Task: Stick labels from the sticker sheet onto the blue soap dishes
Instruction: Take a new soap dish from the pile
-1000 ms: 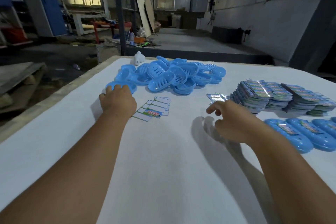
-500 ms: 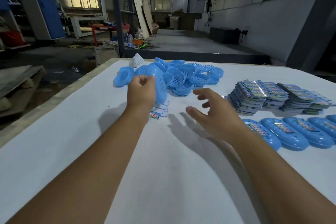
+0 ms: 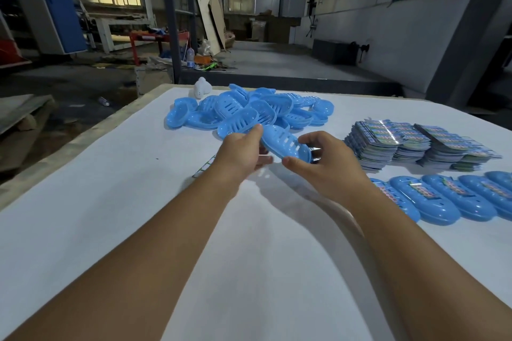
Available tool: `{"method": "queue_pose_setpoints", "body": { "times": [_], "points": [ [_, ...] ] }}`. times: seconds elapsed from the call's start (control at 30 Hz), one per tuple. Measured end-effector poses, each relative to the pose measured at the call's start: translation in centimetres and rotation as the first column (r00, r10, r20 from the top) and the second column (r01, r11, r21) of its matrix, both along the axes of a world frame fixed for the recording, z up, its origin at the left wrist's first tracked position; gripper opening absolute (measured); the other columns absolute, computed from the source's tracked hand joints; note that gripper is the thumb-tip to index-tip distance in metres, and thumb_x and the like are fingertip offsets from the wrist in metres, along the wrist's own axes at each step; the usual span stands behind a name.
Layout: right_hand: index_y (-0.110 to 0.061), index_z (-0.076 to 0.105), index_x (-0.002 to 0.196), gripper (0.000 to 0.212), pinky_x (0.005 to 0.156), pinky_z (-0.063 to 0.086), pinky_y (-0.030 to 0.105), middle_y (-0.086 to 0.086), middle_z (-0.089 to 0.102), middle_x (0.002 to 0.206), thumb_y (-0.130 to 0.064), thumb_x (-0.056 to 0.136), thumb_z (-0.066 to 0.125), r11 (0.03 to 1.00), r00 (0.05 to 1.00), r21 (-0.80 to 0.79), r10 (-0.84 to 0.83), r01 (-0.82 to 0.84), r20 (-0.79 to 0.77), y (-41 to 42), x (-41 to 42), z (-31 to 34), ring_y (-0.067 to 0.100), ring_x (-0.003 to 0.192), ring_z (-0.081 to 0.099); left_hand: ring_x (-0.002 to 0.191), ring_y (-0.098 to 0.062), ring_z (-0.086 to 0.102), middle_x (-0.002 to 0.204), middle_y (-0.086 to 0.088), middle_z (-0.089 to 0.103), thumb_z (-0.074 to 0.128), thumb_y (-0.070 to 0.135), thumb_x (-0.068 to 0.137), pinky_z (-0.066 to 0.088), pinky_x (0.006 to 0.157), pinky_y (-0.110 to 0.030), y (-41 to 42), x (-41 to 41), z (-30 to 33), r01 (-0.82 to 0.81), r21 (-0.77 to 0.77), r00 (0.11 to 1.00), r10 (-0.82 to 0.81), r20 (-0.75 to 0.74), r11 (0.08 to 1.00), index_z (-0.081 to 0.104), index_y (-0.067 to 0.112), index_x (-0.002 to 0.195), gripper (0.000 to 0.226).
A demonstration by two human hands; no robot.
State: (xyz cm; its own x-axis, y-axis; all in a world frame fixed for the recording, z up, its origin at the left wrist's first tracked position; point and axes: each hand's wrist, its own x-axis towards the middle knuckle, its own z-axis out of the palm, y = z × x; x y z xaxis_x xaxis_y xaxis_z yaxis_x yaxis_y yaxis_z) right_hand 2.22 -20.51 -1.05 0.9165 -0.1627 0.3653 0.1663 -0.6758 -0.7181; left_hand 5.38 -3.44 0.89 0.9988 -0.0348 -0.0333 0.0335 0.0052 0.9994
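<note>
Both hands' grip [image 3: 243, 151] [image 3: 329, 166] on soap dish [image 3: 285, 144]

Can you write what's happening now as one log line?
left hand: holds soap dish | right hand: holds same dish | label: not yet on

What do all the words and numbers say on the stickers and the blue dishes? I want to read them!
None can be read.
Labels on the row of labelled dishes: colourful print, too blurred.
Stacks of sticker sheets: print too small.
Dish in both hands: no writing visible.
Pile of dishes: no writing visible.
</note>
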Motion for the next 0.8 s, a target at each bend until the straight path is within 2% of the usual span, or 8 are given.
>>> {"method": "queue_pose_setpoints", "body": {
  "times": [0.03,0.07,0.13,0.2,0.3,0.53,0.7,0.8],
  "points": [
    [-0.031,0.061,0.116,0.049,0.083,0.054,0.03,-0.015,0.067,0.108,-0.045,0.075,0.084,1.0,1.0,-0.018,0.0,0.0,-0.02,-0.3,0.0,0.1,0.004,0.089,0.065,0.089,-0.027,0.069,0.099,-0.011,0.073,0.043,0.039,0.103,0.056,0.083,-0.041,0.6,0.4,-0.4,-0.1,0.356,0.988,0.05,0.146,0.929,0.07,0.006,0.104,0.042],
    [-0.031,0.059,0.117,0.049,0.083,0.052,0.028,-0.016,0.065,0.11,-0.043,0.077,0.083,0.999,0.999,-0.043,0.009,-0.011,-0.048,-0.7,0.0,0.2,0.003,0.092,0.064,0.085,-0.025,0.063,0.094,-0.008,0.07,0.041,0.041,0.102,0.052,0.078,-0.038,1.3,0.6,-0.7,-0.244,0.636,0.953,0.059,0.298,0.732,0.071,0.007,0.099,0.045],
    [-0.033,0.056,0.121,0.048,0.086,0.048,0.028,-0.018,0.062,0.114,-0.036,0.08,0.08,0.99,0.993,-0.132,0.04,-0.054,-0.113,-1.3,-0.2,0.1,0.007,0.1,0.062,0.09,-0.023,0.054,0.099,-0.004,0.061,0.041,0.038,0.102,0.041,0.078,-0.037,2.5,1.0,-1.1,-0.425,0.847,0.897,0.022,0.441,0.319,0.068,0.012,0.102,0.038],
    [-0.034,0.054,0.126,0.05,0.092,0.048,0.031,-0.016,0.06,0.118,-0.033,0.081,0.076,0.969,0.984,-0.225,0.062,-0.1,-0.169,-1.5,-0.4,-0.1,0.011,0.107,0.06,0.107,-0.026,0.053,0.115,-0.005,0.06,0.046,0.039,0.099,0.04,0.088,-0.041,3.3,1.2,-1.3,-0.36,0.916,0.932,0.024,0.362,0.179,0.064,0.019,0.116,0.032],
    [-0.034,0.053,0.13,0.054,0.094,0.049,0.032,-0.015,0.06,0.118,-0.035,0.08,0.073,0.942,0.97,-0.301,0.082,-0.15,-0.227,-1.5,-0.6,-0.2,0.014,0.107,0.06,0.116,-0.027,0.054,0.124,-0.004,0.062,0.058,0.046,0.093,0.043,0.094,-0.04,3.9,1.5,-1.6,-0.235,0.944,0.972,0.033,0.234,0.231,0.059,0.021,0.125,0.04],
    [-0.035,0.048,0.138,0.059,0.095,0.047,0.031,-0.013,0.061,0.123,-0.038,0.083,0.07,0.933,0.964,-0.32,0.084,-0.164,-0.25,-1.4,-0.6,-0.2,0.015,0.109,0.059,0.107,-0.024,0.063,0.12,0.0,0.066,0.077,0.035,0.082,0.052,0.091,-0.039,4.4,1.9,-1.8,-0.245,0.84,0.969,0.106,0.222,0.484,0.055,0.025,0.127,0.051],
    [-0.036,0.046,0.141,0.064,0.094,0.044,0.027,-0.012,0.058,0.131,-0.041,0.082,0.072,0.933,0.964,-0.318,0.088,-0.168,-0.25,-1.4,-0.6,-0.2,0.014,0.115,0.057,0.096,-0.028,0.069,0.112,-0.008,0.066,0.081,0.01,0.075,0.059,0.085,-0.046,4.3,2.4,-1.8,-0.201,0.557,0.979,0.155,0.129,0.806,0.058,0.02,0.124,0.056],
    [-0.038,0.049,0.139,0.063,0.091,0.041,0.025,-0.014,0.053,0.133,-0.047,0.082,0.073,0.95,0.973,-0.274,0.093,-0.151,-0.213,-1.2,-0.7,-0.2,0.01,0.112,0.056,0.088,-0.026,0.073,0.11,-0.009,0.07,0.082,0.011,0.075,0.061,0.082,-0.043,4.2,2.5,-1.2,-0.168,0.375,0.986,0.159,0.056,0.912,0.065,0.018,0.124,0.052]
  ]
}}
